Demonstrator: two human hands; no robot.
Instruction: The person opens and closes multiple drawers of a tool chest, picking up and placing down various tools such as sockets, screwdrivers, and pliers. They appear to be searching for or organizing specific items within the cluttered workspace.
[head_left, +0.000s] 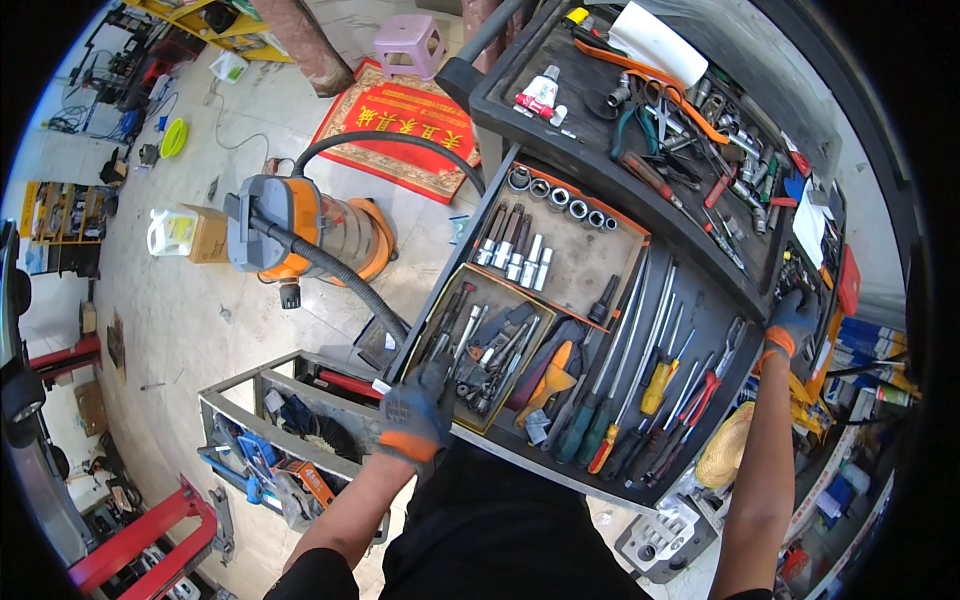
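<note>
An open tool drawer (694, 322) extends from a black tool cart (525, 120). My left hand (416, 416), in a grey glove with an orange cuff, is at the drawer's near left corner, beside a yellow-edged tray (551, 319) of small tools; whether its fingers hold anything is unclear. My right hand (795, 322), gloved alike, rests by the cart's right side, its fingers partly hidden. Between them lie long screwdrivers (585, 427), red-handled pliers (705, 390) and an orange-handled tool (551, 379). An orange-edged tray (592, 262) holds sockets (559, 197).
Scissors (661, 120), sockets and a white roll (660, 45) lie on the cart top. An orange and grey shop vacuum (300, 225) stands left, its hose reaching the drawer. A metal frame bin (277, 427) is at lower left, a straw hat (724, 446) at right.
</note>
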